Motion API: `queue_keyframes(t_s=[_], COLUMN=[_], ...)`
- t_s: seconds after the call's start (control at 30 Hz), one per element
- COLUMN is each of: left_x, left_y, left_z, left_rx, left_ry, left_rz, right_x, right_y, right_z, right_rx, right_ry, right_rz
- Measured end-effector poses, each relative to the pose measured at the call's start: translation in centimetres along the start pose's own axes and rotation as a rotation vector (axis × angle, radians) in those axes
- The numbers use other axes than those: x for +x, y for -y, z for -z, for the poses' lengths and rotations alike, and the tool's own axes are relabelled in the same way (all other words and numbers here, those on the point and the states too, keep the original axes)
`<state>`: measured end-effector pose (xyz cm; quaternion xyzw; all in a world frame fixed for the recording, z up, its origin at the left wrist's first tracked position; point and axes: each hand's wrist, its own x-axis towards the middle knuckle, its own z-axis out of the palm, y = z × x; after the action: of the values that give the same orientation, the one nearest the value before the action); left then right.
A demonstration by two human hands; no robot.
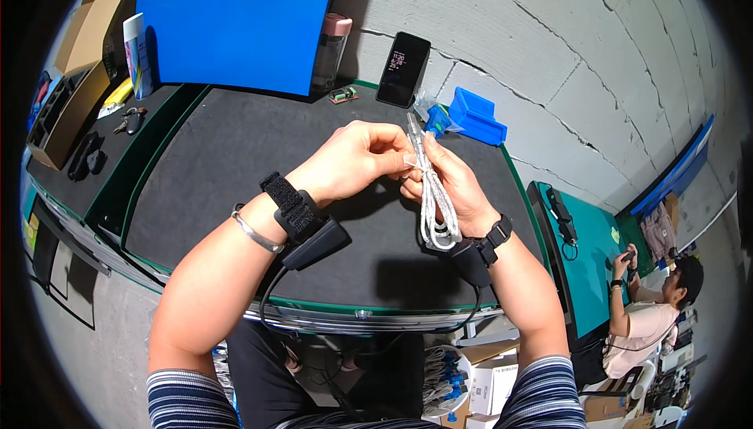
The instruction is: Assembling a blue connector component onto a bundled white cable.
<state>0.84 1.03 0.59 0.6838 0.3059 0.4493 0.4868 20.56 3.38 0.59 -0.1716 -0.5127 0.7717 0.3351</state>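
Observation:
A coiled, silvery-grey cable [436, 213] hangs in front of me over the dark work mat [235, 147]. My right hand [464, 187] is closed round its upper part, thumb along the bundle. A clear-cased plug [414, 127] points up from the top of the coil. Beside it shows a blue connector [437, 120], partly behind my right fingertips; whether it belongs to this cable I cannot tell. My left hand [354, 161] is closed in a pinch at a thin white tie [417, 165] round the bundle's middle. The tie's ends are partly hidden by my fingers.
At the back stand a phone [403, 70], a blue bin [476, 117], a pink-lidded bottle [332, 51] and a small green circuit board [343, 95]. A blue panel [235, 21] rises behind. A spray can [136, 56] stands left. Another person [639, 311] sits at the right bench.

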Motion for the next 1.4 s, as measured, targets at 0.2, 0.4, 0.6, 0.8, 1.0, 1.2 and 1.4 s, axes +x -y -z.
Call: queue_keyframes(t_s=[0.2, 0.4, 0.6, 0.8, 1.0, 1.2, 1.4], left_x=[0.0, -0.1, -0.6, -0.6, -0.9, -0.8, -0.7], left_y=[0.2, -0.1, -1.3, -1.8, -1.9, -1.9, -1.4], left_z=[0.0, -0.1, 0.0, -0.2, -0.8, -0.9, -0.8], left_rx=[-0.016, 0.019, 0.246, 0.379, 0.624, 0.659, 0.647], left_ry=[-0.023, -0.016, -0.065, -0.139, -0.246, -0.297, -0.294], left_rz=[-0.045, -0.083, -0.112, -0.195, -0.439, -0.433, -0.381], right_x=[-0.1, -0.2, -0.4, -0.4, -0.2, 0.0, -0.1], right_y=[0.1, 0.2, 0.7, 0.4, 0.3, 0.0, -0.1], right_z=[-0.7, -0.5, -0.4, -0.9, -0.9, -0.8, -1.1], right_rx=[-0.110, -0.204, -0.722, -0.715, -0.508, -0.312, -0.266], right_ry=[-0.102, -0.094, -0.155, -0.249, -0.373, -0.369, -0.350], right_rz=[0.014, 0.049, 0.282, 0.377, 0.306, 0.320, 0.396])
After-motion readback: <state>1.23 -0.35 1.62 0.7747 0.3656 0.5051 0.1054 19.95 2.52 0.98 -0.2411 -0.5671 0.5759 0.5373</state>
